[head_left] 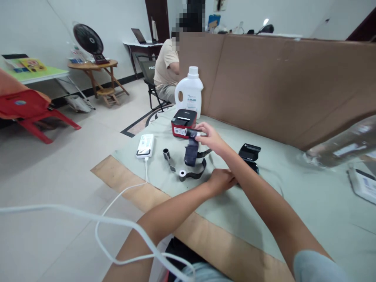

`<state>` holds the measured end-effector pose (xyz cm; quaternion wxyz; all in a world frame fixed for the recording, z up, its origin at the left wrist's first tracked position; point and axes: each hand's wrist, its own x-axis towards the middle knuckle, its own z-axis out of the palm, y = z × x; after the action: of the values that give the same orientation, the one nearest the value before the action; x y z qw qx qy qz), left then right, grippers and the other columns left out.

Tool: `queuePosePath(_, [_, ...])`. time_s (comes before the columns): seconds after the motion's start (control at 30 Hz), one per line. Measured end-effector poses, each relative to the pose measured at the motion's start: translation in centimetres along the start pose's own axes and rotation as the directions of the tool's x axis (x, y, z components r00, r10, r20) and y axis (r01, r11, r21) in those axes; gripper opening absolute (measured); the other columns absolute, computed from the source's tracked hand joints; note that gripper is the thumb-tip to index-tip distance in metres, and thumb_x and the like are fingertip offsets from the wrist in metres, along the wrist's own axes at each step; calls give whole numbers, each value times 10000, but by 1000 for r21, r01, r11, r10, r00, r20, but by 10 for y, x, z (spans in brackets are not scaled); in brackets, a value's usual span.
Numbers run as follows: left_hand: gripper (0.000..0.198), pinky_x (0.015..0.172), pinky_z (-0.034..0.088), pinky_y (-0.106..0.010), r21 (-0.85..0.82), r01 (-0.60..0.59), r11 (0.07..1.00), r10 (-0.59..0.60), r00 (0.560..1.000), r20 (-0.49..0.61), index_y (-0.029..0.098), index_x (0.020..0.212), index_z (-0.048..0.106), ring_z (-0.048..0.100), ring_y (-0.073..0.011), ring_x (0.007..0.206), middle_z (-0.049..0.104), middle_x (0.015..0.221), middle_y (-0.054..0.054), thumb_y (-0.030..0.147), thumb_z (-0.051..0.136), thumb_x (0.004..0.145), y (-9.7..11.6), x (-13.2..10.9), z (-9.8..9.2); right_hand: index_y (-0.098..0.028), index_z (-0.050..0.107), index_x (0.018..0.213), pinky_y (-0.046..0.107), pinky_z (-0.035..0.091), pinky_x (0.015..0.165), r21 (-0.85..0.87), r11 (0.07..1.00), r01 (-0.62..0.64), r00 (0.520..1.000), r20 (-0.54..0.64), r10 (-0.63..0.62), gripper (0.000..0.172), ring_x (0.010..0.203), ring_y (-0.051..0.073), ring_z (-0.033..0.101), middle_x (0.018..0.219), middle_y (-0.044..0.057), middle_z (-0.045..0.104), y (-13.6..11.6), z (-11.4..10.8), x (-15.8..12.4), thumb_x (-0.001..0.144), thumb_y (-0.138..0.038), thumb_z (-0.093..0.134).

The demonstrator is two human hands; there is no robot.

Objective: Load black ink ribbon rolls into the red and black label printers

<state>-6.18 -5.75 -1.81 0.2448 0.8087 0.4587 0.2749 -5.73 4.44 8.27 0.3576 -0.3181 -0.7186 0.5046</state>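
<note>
My right hand [209, 137] pinches a roll of black ribbon [190, 132], held in front of a red and black boxy device [184, 122]. Dark ribbon [191, 152] hangs from that roll. Below it on the cloth, a loose strip curls around to a small roll with a white core [182, 175], and another small dark roll [166, 153] stands to its left. My left hand [221, 182] reaches beneath my right forearm, close to a small black device [249, 152] with its lid raised. The forearm hides the left fingertips, so whether they grip that device cannot be seen.
A white power bank [145, 145] with a white cable [129, 188] lies left. Behind stand a white jug [191, 94] and a cardboard panel [279, 86]. Clear plastic [343, 143] and a white device [362, 184] are at right. A seated person [167, 68] is beyond the table.
</note>
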Motion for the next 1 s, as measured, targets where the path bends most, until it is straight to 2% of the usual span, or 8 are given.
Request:
queuePosePath(0.2, [440,620,358,-264,-82,-22,996,7,985,-170,188,671,553,545,-132,655,606,679,-5,430,451,1023,-5,1,1,-266,556,1061,213,400,595,236,971,33,985,-172,9,392,748,105,552,1015,-3,642,-16,-80,-100,759,-349,793])
queuePosePath(0.33, [432,640,377,-256,-137,-154,979,104,944,-314,193,639,463,477,-115,613,511,637,13,385,434,1025,-6,2,2,-287,546,1036,235,351,540,344,937,54,957,-286,49,456,620,95,484,853,-38,584,-15,-117,-146,713,-371,857])
queuePosePath(0.6, [383,585,384,-264,-27,-427,904,366,804,-469,200,662,520,473,-125,575,495,597,6,323,444,1017,14,4,-13,-292,544,1069,223,300,498,449,893,34,951,-290,110,480,591,100,531,814,-46,576,-6,-157,-184,721,-349,871])
queuePosePath(0.73, [373,657,438,-279,-107,-311,944,190,780,-596,195,750,598,547,-142,658,594,693,-19,403,446,1020,41,30,-48,-280,590,1102,228,346,537,396,916,65,967,-252,40,395,628,94,509,854,-27,603,-6,-163,-190,793,-350,826])
queuePosePath(0.8, [384,722,466,-284,-217,-245,945,106,856,-506,194,892,661,604,-158,773,664,812,-36,452,412,1030,57,46,-67,-276,599,1097,247,429,626,354,931,83,970,-243,6,359,749,124,578,938,-4,637,-9,-162,-191,815,-344,810])
queuePosePath(0.87, [434,784,482,-290,-284,-174,943,89,953,-289,200,980,695,640,-178,882,705,895,-39,490,376,1033,71,59,-82,-270,603,1073,277,480,730,316,943,106,971,-239,-29,328,862,153,615,990,8,652,-12,-159,-192,822,-338,803])
queuePosePath(0.93, [458,800,488,-296,-276,-95,957,71,993,-96,198,946,720,654,-194,901,723,892,-30,509,393,1021,82,67,-90,-268,602,1047,296,497,782,289,949,127,968,-245,-54,307,912,166,624,1006,12,656,-14,-156,-192,822,-331,799])
queuePosePath(1.0, [407,790,495,-297,-248,-41,968,38,999,-15,195,927,741,663,-200,875,739,890,-23,493,470,990,88,69,-92,-267,596,1031,303,507,789,270,954,127,966,-251,-57,291,934,174,627,1024,18,659,-16,-153,-191,824,-331,790])
